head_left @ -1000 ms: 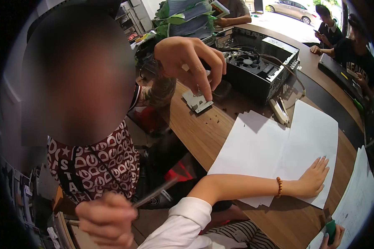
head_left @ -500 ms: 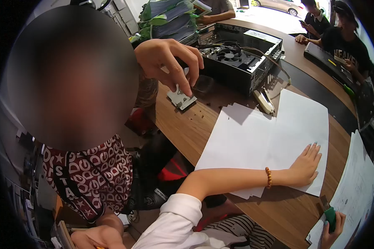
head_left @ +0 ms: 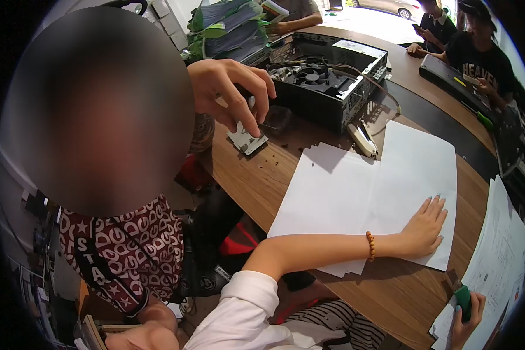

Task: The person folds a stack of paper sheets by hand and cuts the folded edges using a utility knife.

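My left hand [head_left: 423,232], with a beaded bracelet on its wrist, lies flat and palm down on white paper sheets [head_left: 326,198]. Its fingers are stretched out and hold nothing. At the lower right, my right hand [head_left: 469,319] is closed around a small green object [head_left: 463,302], partly covered by the fingers; I cannot make out its kind. Printed sheets [head_left: 489,280] lie beside that hand. A white stapler-like tool [head_left: 363,140] rests at the upper edge of the white paper.
A co-worker's hand [head_left: 233,93] hangs over a small metal plate [head_left: 248,142] on the wooden table [head_left: 251,186]. Behind it stands an opened computer case [head_left: 332,87]. The co-worker's other hand [head_left: 140,338] is low at left. People sit across the table near a black case [head_left: 455,84].
The view has shifted slightly, so most things sit a little further left. My left hand stays flat on the paper, and my right hand keeps its hold on the green object.
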Motion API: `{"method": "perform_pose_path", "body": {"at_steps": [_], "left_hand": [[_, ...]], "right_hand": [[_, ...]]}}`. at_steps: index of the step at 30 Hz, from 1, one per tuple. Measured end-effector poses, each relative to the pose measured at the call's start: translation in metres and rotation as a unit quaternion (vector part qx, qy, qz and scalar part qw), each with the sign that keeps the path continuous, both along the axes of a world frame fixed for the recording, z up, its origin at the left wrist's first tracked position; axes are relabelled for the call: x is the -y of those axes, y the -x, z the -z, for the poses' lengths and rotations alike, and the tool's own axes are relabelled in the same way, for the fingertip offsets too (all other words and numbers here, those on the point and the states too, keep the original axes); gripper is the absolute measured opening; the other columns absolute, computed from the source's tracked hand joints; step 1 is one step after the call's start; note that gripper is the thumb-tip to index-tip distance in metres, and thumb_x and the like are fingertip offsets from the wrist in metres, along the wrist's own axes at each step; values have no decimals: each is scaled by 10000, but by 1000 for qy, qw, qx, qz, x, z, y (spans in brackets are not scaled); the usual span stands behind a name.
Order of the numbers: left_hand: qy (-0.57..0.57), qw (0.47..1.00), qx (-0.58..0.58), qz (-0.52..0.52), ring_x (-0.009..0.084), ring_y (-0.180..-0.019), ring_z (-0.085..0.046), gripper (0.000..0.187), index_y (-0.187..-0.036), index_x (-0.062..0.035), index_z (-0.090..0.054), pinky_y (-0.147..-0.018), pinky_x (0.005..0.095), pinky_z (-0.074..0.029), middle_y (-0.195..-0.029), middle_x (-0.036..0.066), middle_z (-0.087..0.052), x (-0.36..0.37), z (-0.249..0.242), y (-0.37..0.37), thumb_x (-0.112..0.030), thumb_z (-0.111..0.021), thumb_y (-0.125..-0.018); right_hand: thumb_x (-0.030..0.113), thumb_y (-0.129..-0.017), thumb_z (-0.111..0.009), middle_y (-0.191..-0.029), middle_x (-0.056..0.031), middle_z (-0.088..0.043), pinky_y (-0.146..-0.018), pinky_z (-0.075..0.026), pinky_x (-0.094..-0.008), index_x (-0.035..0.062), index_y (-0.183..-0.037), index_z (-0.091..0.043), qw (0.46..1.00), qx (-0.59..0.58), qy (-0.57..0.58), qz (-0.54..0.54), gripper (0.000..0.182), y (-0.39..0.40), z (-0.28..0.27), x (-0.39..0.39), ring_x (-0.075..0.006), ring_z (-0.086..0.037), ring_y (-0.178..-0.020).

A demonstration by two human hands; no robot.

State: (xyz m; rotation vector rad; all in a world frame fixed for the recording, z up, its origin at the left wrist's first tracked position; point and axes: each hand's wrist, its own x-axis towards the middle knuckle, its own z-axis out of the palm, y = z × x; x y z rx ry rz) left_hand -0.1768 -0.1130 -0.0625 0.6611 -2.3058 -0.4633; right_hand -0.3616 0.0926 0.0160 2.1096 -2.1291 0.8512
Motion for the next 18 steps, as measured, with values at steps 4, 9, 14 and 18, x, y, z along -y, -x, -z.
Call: {"method": "perform_pose_path", "body": {"at_steps": [4,9,14,18], "left_hand": [[7,1000,-8,-4,438,-1231,-270,517,-1140,150,-380,-1042,474,-192,-1261,327,-318,0,1,1,-188,-522,-775],[12,1000,-12,0,445,-1221,-279,522,-1143,149,-374,-1039,477,-195,-1247,332,-325,0,-1,-1,-186,-526,-774],[23,1000,-14,-1,450,-1214,-285,518,-1139,148,-374,-1036,481,-200,-1238,336,-330,1,0,-1,-175,-536,-769],[22,1000,-17,-2,451,-1212,-288,516,-1133,147,-376,-1034,481,-205,-1234,334,-334,1,0,-1,-176,-541,-766]], "right_hand": [[88,-754,-651,-911,-176,-540,-725,-428,-408,-20,-983,-584,1000,3,-4,5,262,0,0,-1,-345,-519,-823],[33,-638,-543,-943,-161,-458,-795,-384,-368,-42,-998,-519,1000,21,-10,6,369,22,25,-6,-313,-473,-878],[33,-638,-533,-948,-162,-460,-815,-378,-374,-45,-1009,-513,1000,19,-18,8,380,25,26,-8,-312,-472,-897],[37,-637,-533,-948,-161,-462,-816,-377,-374,-45,-1010,-516,999,30,-17,8,382,25,27,-8,-309,-473,-897]]}}
